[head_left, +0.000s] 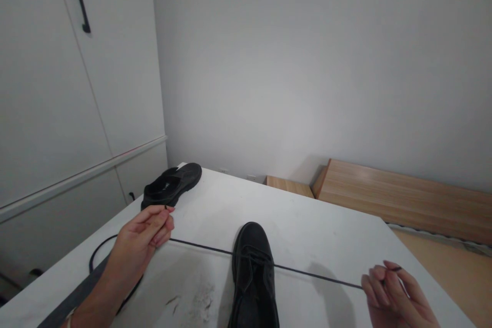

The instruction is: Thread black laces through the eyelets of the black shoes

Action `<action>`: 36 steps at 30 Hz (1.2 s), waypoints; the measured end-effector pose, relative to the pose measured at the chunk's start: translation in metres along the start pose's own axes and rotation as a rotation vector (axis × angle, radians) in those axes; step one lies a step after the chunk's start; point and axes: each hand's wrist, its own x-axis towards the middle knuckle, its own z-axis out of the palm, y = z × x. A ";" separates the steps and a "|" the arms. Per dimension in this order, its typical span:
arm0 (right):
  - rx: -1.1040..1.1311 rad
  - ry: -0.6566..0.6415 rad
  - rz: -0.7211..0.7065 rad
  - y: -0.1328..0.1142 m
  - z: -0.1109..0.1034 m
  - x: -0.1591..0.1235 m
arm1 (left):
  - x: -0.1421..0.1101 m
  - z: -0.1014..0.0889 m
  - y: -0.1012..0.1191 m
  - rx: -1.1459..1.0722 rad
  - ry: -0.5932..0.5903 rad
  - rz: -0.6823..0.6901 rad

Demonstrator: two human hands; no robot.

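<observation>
A black shoe point(251, 261) stands upright on the white table with its toe pointing away from me. A thin black shoelace point(200, 245) runs through its front and stretches out taut to both sides. My left hand point(144, 233) is closed on the left length of the lace, with a dark tip showing between thumb and forefinger. On the right, my right hand point(394, 289) is closed on the other length, and a dark tip sticks out of its pinch too. The second black shoe point(171, 184) lies just beyond my left hand, at the table's far left corner.
The white table point(307, 220) has dark smudges left of the near shoe. A dark cord point(92, 256) loops beside my left forearm. White cabinets point(115, 61) with black handles stand at left. Wooden furniture point(403, 195) lies beyond the table at right, against the wall.
</observation>
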 end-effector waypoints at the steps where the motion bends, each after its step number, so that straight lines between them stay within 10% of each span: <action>1: 0.006 0.010 -0.008 0.002 -0.002 0.001 | 0.000 -0.001 -0.001 0.029 0.002 0.006; 5: -0.194 -0.034 -0.075 0.011 -0.005 -0.002 | -0.006 0.004 0.002 0.337 -0.120 0.063; 11: -0.882 -0.662 -0.284 0.033 0.022 -0.022 | -0.024 0.035 -0.003 0.883 -0.677 0.356; 16: -1.036 -0.857 -0.436 0.051 0.043 -0.034 | -0.036 0.055 -0.024 1.042 -0.860 0.479; 25: -1.145 -0.869 -0.677 0.062 0.048 -0.035 | -0.043 0.068 -0.037 1.078 -0.834 0.516; 36: -1.138 -0.982 -0.460 0.055 0.053 -0.046 | -0.055 0.075 -0.034 1.119 -0.838 0.443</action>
